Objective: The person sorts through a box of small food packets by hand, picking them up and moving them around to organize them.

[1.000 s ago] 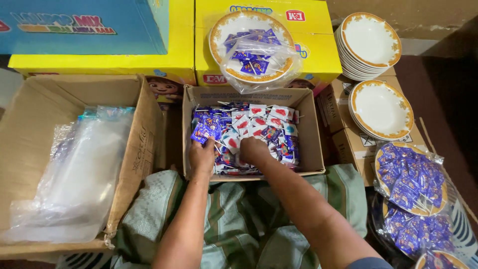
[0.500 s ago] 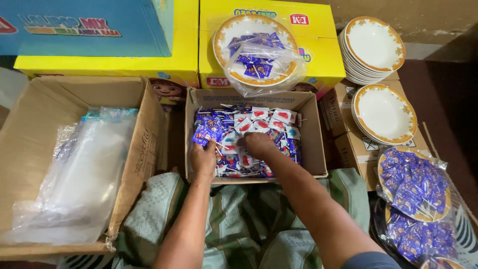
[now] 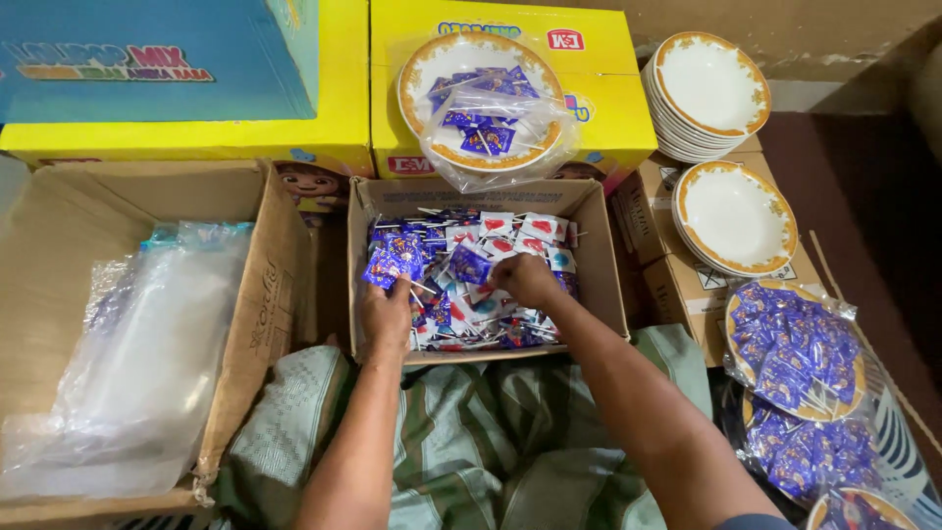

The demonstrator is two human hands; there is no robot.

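mostly the fingers of both hands are buried among the sweets, so it is hard to see every fingertip, and the big cartons at the top and the plates at the lower right are cut off by the frame edge. the left hand [image 3: 390,306] is closed around a bunch of purple wrapped lollipops [image 3: 394,260] and holds them just above the pile, at the left side of the small cardboard box [image 3: 597,257]. the right hand [image 3: 527,280] lies knuckles up in the middle of this box with fingers curled into the sweets; whether it really grips one i cannot tell. the box is full of lollipops in purple, white and red wrappers, with thin sticks pointing everywhere. behind it stand two yellow cartons [image 3: 618,108] with printed labels, and on the left one lies a blue carton [image 3: 157,59] with coloured letters. a gold-rimmed plate of purple sweets wrapped in a clear bag [image 3: 486,108] rests on the right yellow carton. at the left a large cardboard box [image 3: 59,236] holds a heap of clear plastic bags [image 3: 137,363]. at the right is a stack of empty white plates [image 3: 708,93], near it one single plate [image 3: 736,216] on a carton, and lower down more bagged plates of purple sweets [image 3: 795,348]. a green striped cloth [image 3: 461,432] covers the person's lap under both arms.
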